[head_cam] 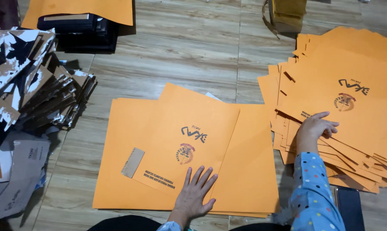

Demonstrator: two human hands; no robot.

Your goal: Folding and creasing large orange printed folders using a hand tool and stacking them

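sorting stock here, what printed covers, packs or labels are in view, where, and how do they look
Top orange folder: centre floor, under left hand, dark script mark, round red emblem.
Fanned orange folder pile: right, right hand on it, same marks.
Brown tape strip: on the centre stack.
Flattened cardboard packs: left, brown, black and white.

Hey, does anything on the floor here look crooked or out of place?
Yes. The top orange folder under the left hand lies turned at an angle to the sheets beneath. The stack by the right hand is fanned out unevenly, edges sticking out.
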